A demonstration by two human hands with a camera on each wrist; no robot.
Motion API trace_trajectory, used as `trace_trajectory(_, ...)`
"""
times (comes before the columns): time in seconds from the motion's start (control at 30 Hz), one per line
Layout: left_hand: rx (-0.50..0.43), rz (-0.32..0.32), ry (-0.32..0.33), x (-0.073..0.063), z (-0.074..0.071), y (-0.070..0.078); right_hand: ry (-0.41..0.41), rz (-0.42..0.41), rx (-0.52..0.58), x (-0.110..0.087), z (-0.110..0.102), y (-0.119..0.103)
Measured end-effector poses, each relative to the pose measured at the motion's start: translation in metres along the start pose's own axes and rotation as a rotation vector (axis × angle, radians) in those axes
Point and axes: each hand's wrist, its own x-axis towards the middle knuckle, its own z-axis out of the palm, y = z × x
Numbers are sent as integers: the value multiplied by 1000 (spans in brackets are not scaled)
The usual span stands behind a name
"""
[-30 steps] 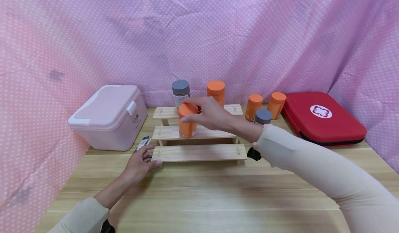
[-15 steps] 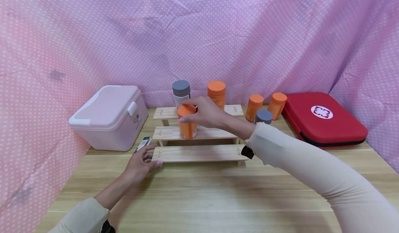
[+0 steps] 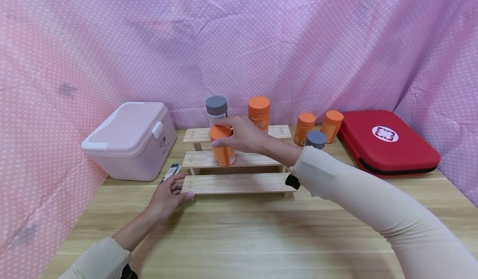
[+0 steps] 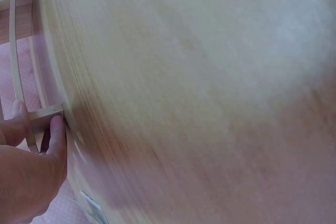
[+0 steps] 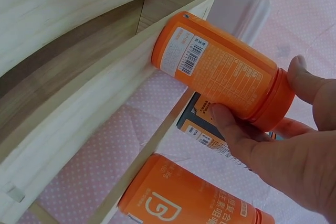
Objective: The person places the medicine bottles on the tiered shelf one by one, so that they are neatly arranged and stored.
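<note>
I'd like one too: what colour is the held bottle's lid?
The lid is orange, clearest in the right wrist view.

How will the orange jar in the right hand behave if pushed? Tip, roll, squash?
The orange jar would likely tip if pushed near the top, being taller than wide. On its side, it would probably roll, given its round body. It seems fairly stiff: no visible dent where the right hand grips it.

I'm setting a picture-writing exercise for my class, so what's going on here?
A person's right hand grips an orange cylindrical bottle at the middle of three stepped, pale wooden shelves. The left hand holds the left end of the front shelf. The back shelf bears a grey-lidded bottle and another orange bottle.
</note>
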Motion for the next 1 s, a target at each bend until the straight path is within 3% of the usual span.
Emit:
trace_trajectory(0.27,8,-5,11,0,0,-1,11,-24,9,-2,0,1)
trace_trajectory(0.43,13,-5,11,-1,0,-1,22,-68,-11,-15,-9,4)
trace_trajectory(0.7,-6,4,8,-1,1,0,144,-110,84,-67,-26,22)
trace_trajectory(1.0,4,0,8,-1,1,1,163,-57,46,-122,-41,61)
